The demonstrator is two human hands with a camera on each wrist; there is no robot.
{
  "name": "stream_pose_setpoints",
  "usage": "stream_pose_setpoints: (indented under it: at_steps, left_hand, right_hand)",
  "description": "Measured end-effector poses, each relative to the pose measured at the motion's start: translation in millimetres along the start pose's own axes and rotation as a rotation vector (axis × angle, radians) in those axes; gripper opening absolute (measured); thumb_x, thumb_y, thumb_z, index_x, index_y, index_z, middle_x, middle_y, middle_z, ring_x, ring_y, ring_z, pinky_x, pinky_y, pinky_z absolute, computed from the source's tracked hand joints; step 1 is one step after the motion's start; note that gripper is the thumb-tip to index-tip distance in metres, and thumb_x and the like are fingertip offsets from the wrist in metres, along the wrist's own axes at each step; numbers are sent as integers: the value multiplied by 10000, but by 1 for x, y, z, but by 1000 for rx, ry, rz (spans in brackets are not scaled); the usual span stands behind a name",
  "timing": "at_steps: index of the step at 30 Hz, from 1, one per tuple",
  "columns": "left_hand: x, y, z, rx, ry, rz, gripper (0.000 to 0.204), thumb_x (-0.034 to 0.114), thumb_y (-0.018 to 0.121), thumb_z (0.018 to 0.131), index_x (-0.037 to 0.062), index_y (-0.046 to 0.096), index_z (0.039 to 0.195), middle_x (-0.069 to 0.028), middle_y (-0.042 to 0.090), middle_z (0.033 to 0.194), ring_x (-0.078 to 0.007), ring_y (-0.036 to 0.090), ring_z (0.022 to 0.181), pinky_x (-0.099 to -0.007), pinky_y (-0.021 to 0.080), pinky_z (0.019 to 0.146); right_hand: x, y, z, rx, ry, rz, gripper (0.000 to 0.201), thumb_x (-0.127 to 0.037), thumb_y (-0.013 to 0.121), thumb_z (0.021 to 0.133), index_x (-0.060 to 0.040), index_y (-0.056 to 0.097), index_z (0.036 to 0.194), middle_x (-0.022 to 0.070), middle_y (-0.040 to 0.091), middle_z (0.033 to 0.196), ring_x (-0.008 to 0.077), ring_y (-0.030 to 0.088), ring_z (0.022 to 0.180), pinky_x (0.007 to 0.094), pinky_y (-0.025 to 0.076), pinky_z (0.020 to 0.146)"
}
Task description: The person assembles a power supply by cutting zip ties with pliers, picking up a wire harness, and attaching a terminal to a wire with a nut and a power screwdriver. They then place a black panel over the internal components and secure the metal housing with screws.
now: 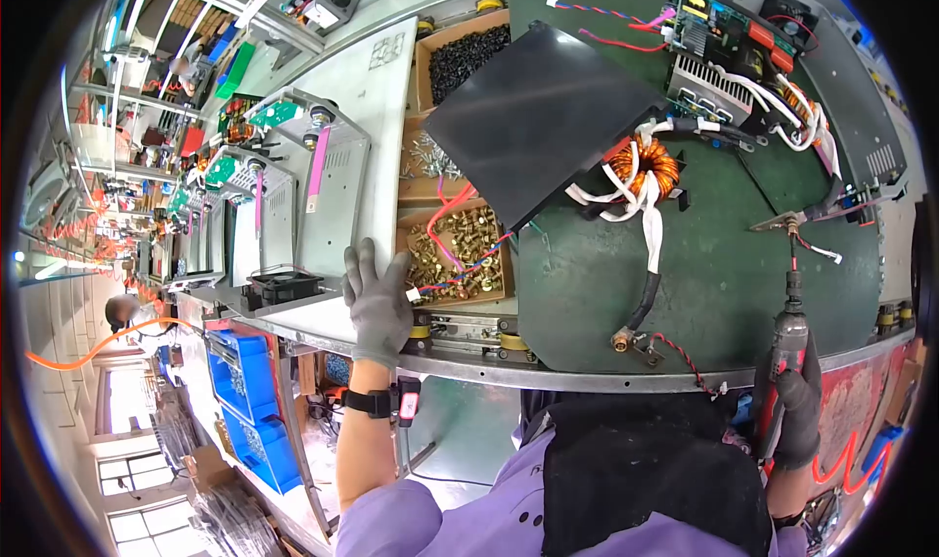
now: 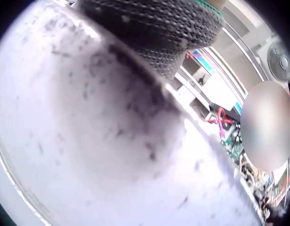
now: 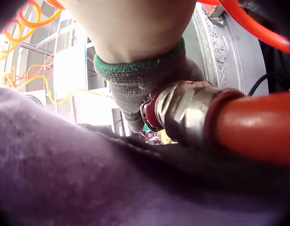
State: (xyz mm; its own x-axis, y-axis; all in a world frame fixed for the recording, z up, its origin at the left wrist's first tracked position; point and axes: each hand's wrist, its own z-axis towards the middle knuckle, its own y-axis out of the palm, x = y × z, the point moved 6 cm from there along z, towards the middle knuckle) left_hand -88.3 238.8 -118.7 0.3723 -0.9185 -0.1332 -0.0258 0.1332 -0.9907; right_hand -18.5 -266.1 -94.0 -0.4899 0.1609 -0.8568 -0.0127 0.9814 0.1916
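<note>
The right hand [image 1: 800,410] is gripping a driver [image 1: 790,337], seemingly fastening a tab [image 1: 769,223] and needing straight aim next. The left hand [image 1: 378,301] is lying open.

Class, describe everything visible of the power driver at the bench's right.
The power driver looks metallic grey with red parts, its slim shaft pointing forward over the green mat. The gloved right grip holds its lower body. The tip appears to meet a metal piece, though contact is unclear. In the right wrist view, a shiny coupling joins an orange-red hose, seemingly at its rear.
</note>
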Motion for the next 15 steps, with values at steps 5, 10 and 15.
stream_pose_setpoints:
  at_steps: [5, 10, 15]
  left_hand:
    - [-26, 12, 0, 21, 3, -12, 461, 119, 565, 853, 233, 551, 1300, -199, 344, 1493, -386, 303, 1394, -491, 221, 1138]
    - [-64, 12, 13, 91, -80, -144, 376, 168, 567, 897, 235, 589, 1266, -177, 428, 1438, -375, 426, 1310, -490, 308, 1088]
    - [-62, 9, 34, -125, -176, 92, 544, 210, 723, 783, 269, 577, 1304, -134, 240, 1564, -359, 219, 1433, -542, 212, 1128]
  right_hand:
    - [2, -4, 3, 24, -19, -7, 963, -450, 874, 646, -53, 411, 1391, 5, 575, 950, 93, 549, 767, 227, 427, 609]
    - [2, -4, 4, 32, -10, 12, 980, -447, 884, 632, -57, 407, 1394, 5, 575, 957, 91, 552, 774, 223, 429, 607]
    - [5, -7, 2, 43, 10, -2, 1001, -454, 882, 629, -61, 393, 1410, 2, 568, 947, 91, 550, 762, 228, 437, 595]
